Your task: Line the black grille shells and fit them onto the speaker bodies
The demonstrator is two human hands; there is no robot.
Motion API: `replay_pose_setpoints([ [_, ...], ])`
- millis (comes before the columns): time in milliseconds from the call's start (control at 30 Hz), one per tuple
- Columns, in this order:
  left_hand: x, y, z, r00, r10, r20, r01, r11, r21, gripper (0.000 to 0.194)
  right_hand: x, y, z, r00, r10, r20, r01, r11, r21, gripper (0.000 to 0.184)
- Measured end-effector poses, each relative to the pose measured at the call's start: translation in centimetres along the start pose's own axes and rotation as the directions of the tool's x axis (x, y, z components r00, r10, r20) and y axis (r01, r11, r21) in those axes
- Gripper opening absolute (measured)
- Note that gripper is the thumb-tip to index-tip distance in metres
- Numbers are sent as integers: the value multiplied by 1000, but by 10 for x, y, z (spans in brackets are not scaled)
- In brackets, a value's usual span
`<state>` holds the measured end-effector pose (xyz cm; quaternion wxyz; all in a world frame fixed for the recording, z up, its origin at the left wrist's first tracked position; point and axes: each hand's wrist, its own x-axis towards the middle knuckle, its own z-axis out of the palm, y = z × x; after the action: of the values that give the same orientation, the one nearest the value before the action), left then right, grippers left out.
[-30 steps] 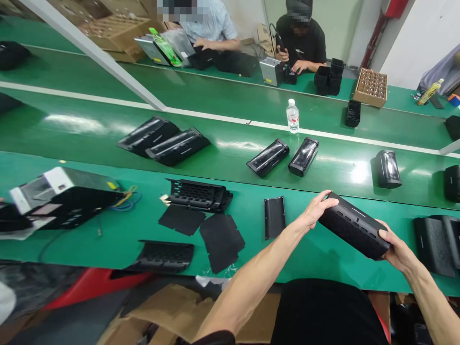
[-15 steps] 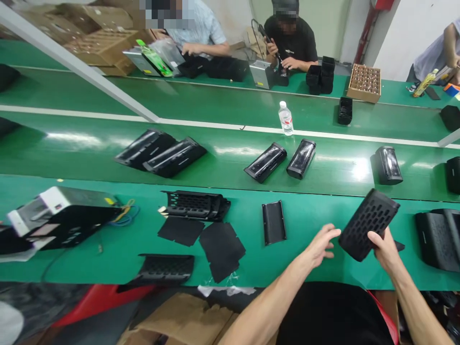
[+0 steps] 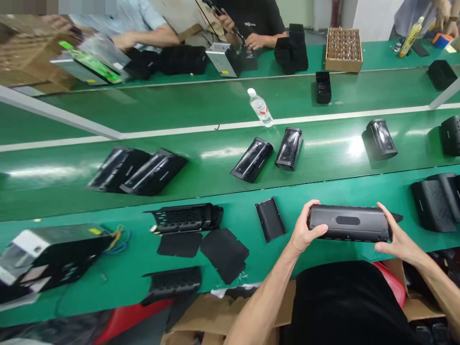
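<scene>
Below the table's near edge, an open cardboard box point(image 3: 230, 311) is cut off by the bottom of my view. Above the table point(image 3: 239, 211), in front of me, I hold a black casing point(image 3: 350, 223) lengthwise between both hands, its long axis running nearly level from left to right, the right end dipping slightly. An oblong panel on its side faces me; its far side is hidden. My left hand point(image 3: 304, 227) is partly closed on the left end, thumb across the near face, fingers largely out of sight behind. My right hand point(image 3: 397, 238), cupped more openly, has hold of the right end; how firmly its thumb presses, I cannot tell. A dark piece point(image 3: 397, 217) beyond that hand is mostly covered. Left of the casing lie a curved black panel point(image 3: 271, 219), flat black sheets point(image 3: 226, 254) and perforated shells point(image 3: 185, 218). Farther off, glossy black units point(image 3: 253, 160) rest on a green belt point(image 3: 208, 177) near a water bottle point(image 3: 261, 109). Across it, co-workers sit, heads cropped or masked.
</scene>
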<state>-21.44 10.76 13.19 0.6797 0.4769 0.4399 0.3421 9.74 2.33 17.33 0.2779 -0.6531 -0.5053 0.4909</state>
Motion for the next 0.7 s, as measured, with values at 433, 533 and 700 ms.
replay_pose_setpoints([
  [433,2,-4,0,988,-81,133,82,997,-3,96,-4,9,12,990,132,-39,-107,914,391,93],
  [533,7,-6,6,993,-106,43,107,994,-12,88,4,11,19,974,219,-53,-166,857,488,93],
  [700,22,-18,13,981,-187,-57,187,982,-7,84,29,29,15,958,286,-29,-230,823,519,94],
])
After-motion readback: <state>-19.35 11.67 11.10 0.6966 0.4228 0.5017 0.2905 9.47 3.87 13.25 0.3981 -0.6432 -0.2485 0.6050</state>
